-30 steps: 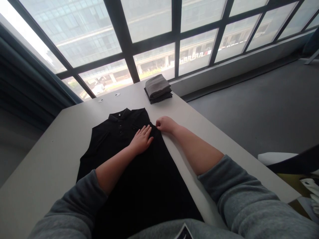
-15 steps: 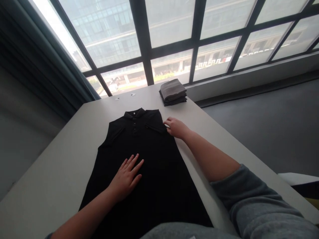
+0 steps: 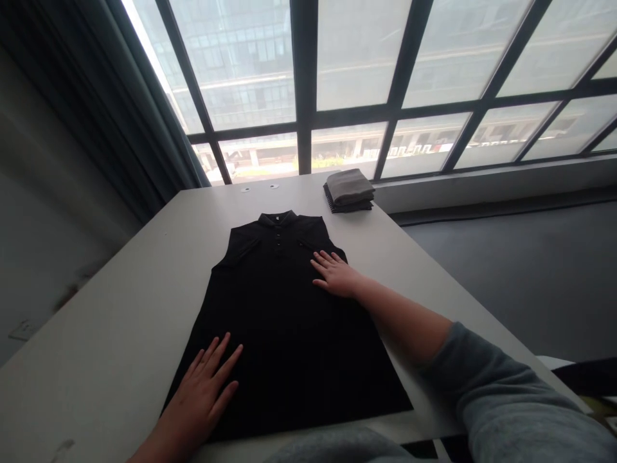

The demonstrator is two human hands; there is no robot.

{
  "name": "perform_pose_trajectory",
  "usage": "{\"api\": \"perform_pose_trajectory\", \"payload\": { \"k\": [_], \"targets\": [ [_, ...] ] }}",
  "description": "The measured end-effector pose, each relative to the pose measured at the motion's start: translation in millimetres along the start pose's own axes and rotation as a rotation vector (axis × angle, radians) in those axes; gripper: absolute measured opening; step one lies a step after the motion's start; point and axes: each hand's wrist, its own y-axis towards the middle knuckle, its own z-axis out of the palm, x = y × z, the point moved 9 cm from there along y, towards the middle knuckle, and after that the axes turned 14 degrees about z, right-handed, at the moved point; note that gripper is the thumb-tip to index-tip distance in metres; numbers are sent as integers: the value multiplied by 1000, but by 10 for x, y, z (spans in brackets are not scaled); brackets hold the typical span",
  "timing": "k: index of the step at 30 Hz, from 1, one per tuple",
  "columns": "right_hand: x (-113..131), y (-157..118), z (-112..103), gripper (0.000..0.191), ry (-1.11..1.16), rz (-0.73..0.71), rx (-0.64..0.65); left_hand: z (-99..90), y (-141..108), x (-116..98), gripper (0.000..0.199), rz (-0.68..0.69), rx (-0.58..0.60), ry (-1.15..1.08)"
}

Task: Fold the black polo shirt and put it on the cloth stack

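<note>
A black polo shirt (image 3: 289, 334) lies spread out on the white table (image 3: 120, 289), its buttoned collar towards the window and its hem near my body. Both short sleeves are turned in over the front. My left hand (image 3: 205, 382) rests flat on the lower left part of the shirt, fingers spread. On the upper right of the shirt, just below the folded sleeve, lies my right hand (image 3: 335, 273) with its fingers stretched out. Neither hand grips the cloth.
A stack of folded clothes (image 3: 349, 190), grey on top, sits at the table's far right corner. Two small white discs (image 3: 274, 186) lie by the far edge. Behind the table are a large window (image 3: 354, 145) and a dark curtain (image 3: 139, 116) at left.
My right hand has let go of the sleeve edge and now lies flat on the shirt. My left hand has slid down and left towards the hem. The view has shifted slightly.
</note>
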Motion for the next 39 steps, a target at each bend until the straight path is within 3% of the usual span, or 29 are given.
{"api": "perform_pose_trajectory", "payload": {
  "k": [5, 9, 13, 19, 28, 35, 39],
  "targets": [
    [306, -631, 65, 81, 77, -121, 72, 30, -301, 87, 62, -11, -40, -8],
    [358, -1040, 89, 77, 86, -114, 93, -5, -347, 76, 61, -32, -52, -49],
    [383, -1251, 72, 73, 100, -93, 84, -56, -339, 39, 61, -31, -55, -71],
    [397, -1309, 55, 72, 100, -91, 94, -105, -438, 83, 59, -3, -86, -83],
    [385, -1314, 9, 68, 139, -90, 70, -234, -695, 401, 54, -66, -144, -178],
    [384, -1325, -39, 64, 160, -81, 46, -426, -801, 521, 47, -180, -256, -214],
    [389, -1337, -64, 62, 166, -78, 35, -497, -865, 615, 48, -352, -311, -191]
  ]
}}
